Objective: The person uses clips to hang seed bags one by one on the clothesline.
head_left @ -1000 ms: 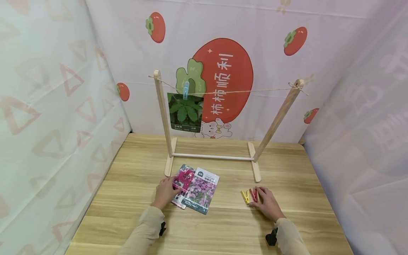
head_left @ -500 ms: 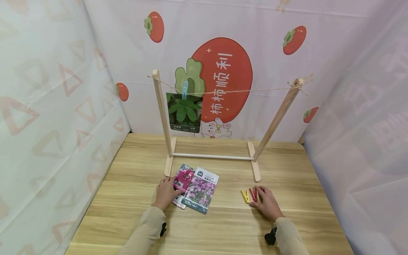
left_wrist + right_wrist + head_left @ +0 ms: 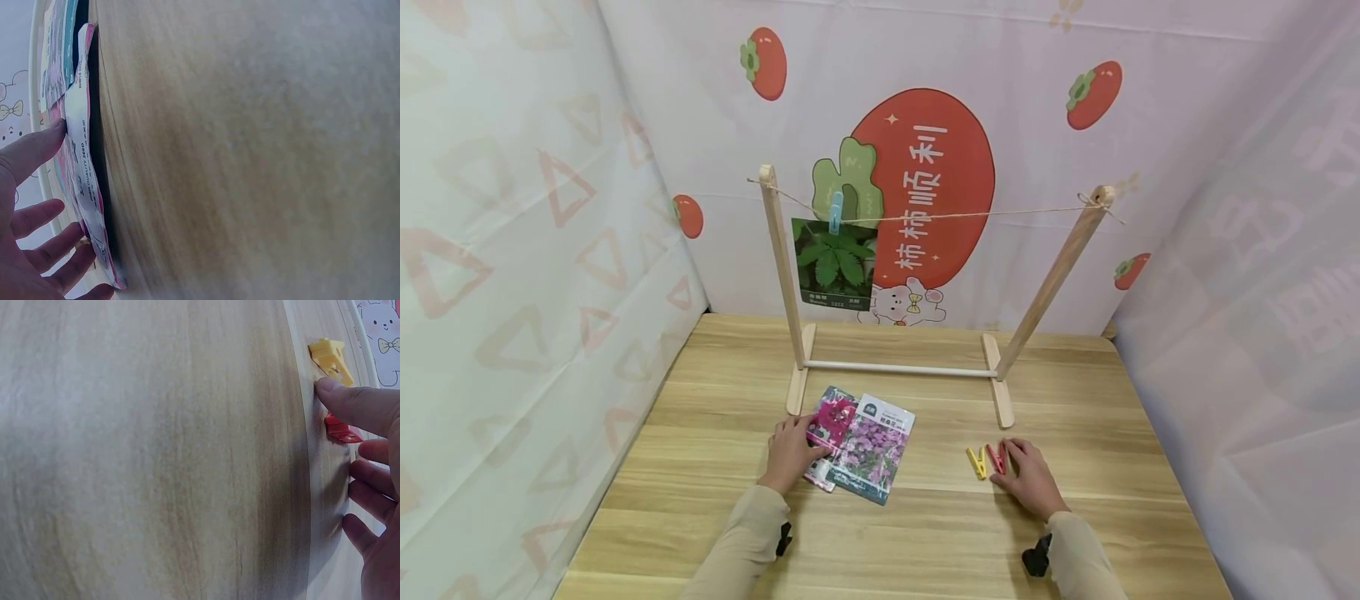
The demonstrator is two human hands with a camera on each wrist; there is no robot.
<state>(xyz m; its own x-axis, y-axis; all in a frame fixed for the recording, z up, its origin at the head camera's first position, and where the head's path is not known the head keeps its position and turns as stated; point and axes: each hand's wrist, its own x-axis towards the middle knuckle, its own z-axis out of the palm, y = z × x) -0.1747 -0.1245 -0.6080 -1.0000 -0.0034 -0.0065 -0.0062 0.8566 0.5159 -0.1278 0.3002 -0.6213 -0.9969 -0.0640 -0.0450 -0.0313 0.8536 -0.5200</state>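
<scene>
My left hand [image 3: 788, 454] rests on the left side of a seed packet with magenta flowers [image 3: 832, 422], which lies on the table. In the left wrist view the thumb touches its face and the straight fingers lie along its edge. A second seed packet, with lilac flowers [image 3: 872, 450], partly covers it. My right hand [image 3: 1032, 479] is at a red clothespin [image 3: 340, 429], thumb and fingers spread around it without a visible squeeze. Beside it lies a yellow clothespin [image 3: 977, 463], close to the thumb in the right wrist view.
A wooden stand [image 3: 1048, 287] with a string [image 3: 970, 216] between its posts stands at the back. A blue clothespin [image 3: 836, 213] holds a green-leaf seed packet [image 3: 835, 267] on the string, near the left post. Printed cloth [image 3: 730, 125] encloses the table [image 3: 925, 542].
Both hands stay almost in place. The right thumb has shifted very slightly beside the red clothespin. The packets and the stand look the same.
</scene>
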